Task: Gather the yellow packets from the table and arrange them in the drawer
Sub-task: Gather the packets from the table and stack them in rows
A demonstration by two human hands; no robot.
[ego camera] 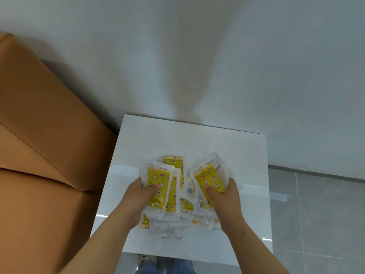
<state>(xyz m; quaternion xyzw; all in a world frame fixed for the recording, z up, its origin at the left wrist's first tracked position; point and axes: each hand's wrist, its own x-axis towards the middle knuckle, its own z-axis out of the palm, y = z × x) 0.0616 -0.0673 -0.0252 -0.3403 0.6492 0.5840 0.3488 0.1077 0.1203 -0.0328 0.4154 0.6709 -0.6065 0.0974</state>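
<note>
Several yellow packets in clear wrappers lie heaped in a pile at the middle of a glossy white table. My left hand grips a yellow packet on the pile's left side, thumb pressed on its face. On the right side, my right hand grips another yellow packet, which is tilted with its top leaning right. More packets lie under and between both hands. No drawer shows in this view.
An orange-brown upholstered sofa stands against the table's left edge. A white wall rises behind the table. Grey tiled floor lies to the right. My legs and a shoe show below the table's near edge.
</note>
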